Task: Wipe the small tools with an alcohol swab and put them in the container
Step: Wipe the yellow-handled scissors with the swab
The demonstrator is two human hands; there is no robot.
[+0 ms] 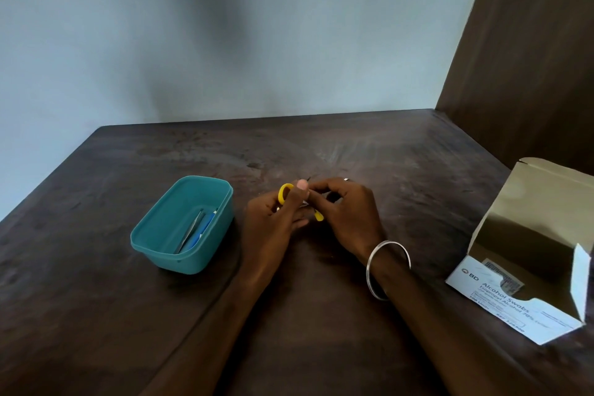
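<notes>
At table centre, left hand (pixel 273 212) grips yellow-handled scissors (pixel 285 193), right hand (pixel 347 209) pinches swab on blades, tips toward 12 o'clock; container (pixel 151 235) lies at 9 o'clock, nearer left hand.

Plain room, prob home, dark wood table (pixel 321 315), bare pale wall (pixel 225 26), wood panel (pixel 530 58)
</notes>
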